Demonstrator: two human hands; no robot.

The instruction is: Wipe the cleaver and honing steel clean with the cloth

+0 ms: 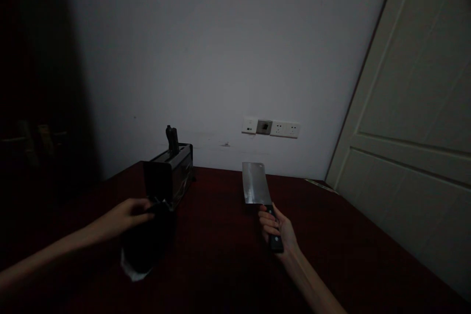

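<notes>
My right hand [277, 228] is wrapped round the black riveted handle of a cleaver [255, 184]. The wide metal blade points away from me, above the dark red table. On the left, my left hand [134, 211] pinches the upper edge of a dark, soft-looking cloth [149, 240] with a whitish lower edge; the dim light hides its exact kind. Just beyond that hand stands a knife block [158, 179] with a black end and shiny side. Black handles [172, 140] stick up from its top.
The dark red table [221, 235] reaches back to a grey-white wall [221, 59]. Sockets and switch plates [270, 127] are set low in that wall. A pale panelled door [412, 132] borders the right side. A thin strip [322, 186] lies near the table's back right corner.
</notes>
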